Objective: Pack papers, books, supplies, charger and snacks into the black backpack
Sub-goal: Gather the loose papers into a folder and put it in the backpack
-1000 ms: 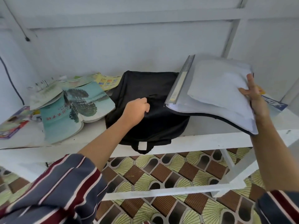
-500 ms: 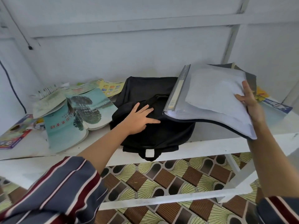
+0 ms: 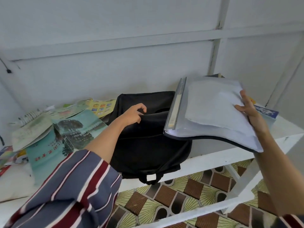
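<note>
**Head view: folder [image 3: 213,112] held beside the opened backpack [image 3: 148,148]**

The black backpack lay flat on a white table [image 3: 213,159], its carry loop hanging over the table's front edge. Behind the backpack rose a pale panelled wall [image 3: 131,63]. Below and in front of the backpack, brown and yellow floor tiles [image 3: 172,196] showed between the table's rails.

A grey, clear-fronted folder stuffed with white papers hung in the air just right of the backpack. Its spine end overlapped the backpack's upper right corner, and its middle sagged. Whether it touched the fabric could not be told.

A striped sleeve [image 3: 65,186] crossed in front of the backpack from the lower left. Left of the backpack lay a loose pile of books [image 3: 74,130], the top ones green with a tree picture, and one edge sat close against the backpack's side. A yellow leaflet [image 3: 102,106] lay at the backpack's upper left corner.

The left hand [image 3: 133,115] rested on the top of the backpack. Its curled fingers pinched the edge of the fabric at the opening and raised it, so that a dark gap showed. The right hand [image 3: 250,111], well right of the backpack, gripped the folder's far edge, with the thumb and one finger spread on its top face. The other fingers were hidden beneath. A blue book [image 3: 267,111] peeked out behind that hand.
</note>
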Demonstrator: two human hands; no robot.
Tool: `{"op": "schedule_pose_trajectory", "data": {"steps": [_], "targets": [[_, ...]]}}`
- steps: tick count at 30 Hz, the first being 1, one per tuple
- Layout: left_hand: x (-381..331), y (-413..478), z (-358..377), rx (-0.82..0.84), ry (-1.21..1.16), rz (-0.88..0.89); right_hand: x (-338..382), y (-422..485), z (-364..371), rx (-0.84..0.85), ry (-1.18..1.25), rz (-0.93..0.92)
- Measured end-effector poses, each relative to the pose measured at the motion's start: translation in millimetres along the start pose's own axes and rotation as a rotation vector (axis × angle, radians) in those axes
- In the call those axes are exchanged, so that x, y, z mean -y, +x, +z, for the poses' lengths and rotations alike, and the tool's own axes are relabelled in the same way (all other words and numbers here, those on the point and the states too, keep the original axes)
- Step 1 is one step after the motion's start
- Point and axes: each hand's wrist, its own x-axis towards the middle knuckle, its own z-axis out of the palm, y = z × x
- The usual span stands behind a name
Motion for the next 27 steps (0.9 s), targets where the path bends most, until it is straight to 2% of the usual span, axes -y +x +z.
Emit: {"op": "schedule_pose_trajectory", "data": {"steps": [2,5,7,9,12,16,21,27], "targets": [[8,8,0,-0.03,-0.006,0.032,2,0,2,-0.008,-0.034,0.0],[25,13,1,-0.221,0.241,0.204,1,1,4,-0.016,-0.066,0.01],[32,15,5,-0.318,0.303,0.271,0,0,5,-0.015,-0.072,0.023],[33,11,10,-0.274,0.31,0.287,-2,0,5,-0.011,-0.078,0.032],[48,3,17,-0.198,0.604,0.403,-4,-1,8,-0.001,-0.096,0.041],[64,-1,16,-0.212,0.844,0.64,-3,-4,12,0.01,-0.119,0.04],[68,-9,11,0.039,1.001,0.541,-5,-11,8,0.059,-0.144,0.042],[60,-9,7,0.125,1.015,0.469,-8,-30,9,0.176,-0.109,0.078]]}}
